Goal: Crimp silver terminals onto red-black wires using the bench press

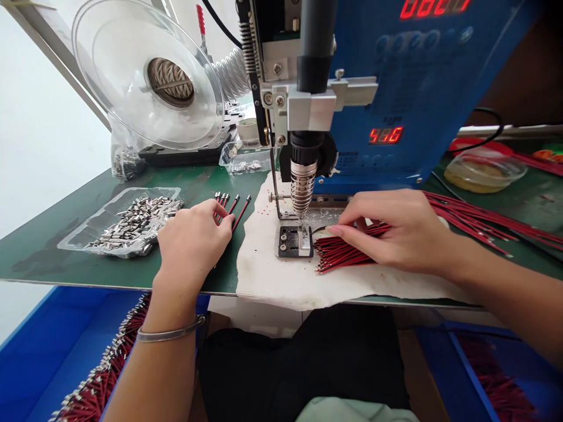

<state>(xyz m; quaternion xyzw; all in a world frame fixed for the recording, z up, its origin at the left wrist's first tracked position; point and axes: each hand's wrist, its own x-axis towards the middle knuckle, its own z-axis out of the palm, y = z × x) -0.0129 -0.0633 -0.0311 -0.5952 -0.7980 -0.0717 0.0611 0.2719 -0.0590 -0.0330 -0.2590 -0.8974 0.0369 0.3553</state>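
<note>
Curling over the red wire bundle (pixel 341 258) are right fingers (pixel 361 206).

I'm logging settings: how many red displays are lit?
2: the upper display, cut off by the picture's top edge, and the lower display, above the right hand. Others may be hidden.

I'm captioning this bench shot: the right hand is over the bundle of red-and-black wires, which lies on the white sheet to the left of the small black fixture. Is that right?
The side is wrong: in the head view, the bundle of red-and-black wires under the right hand lies on the white sheet to the right of the small black fixture.
</note>
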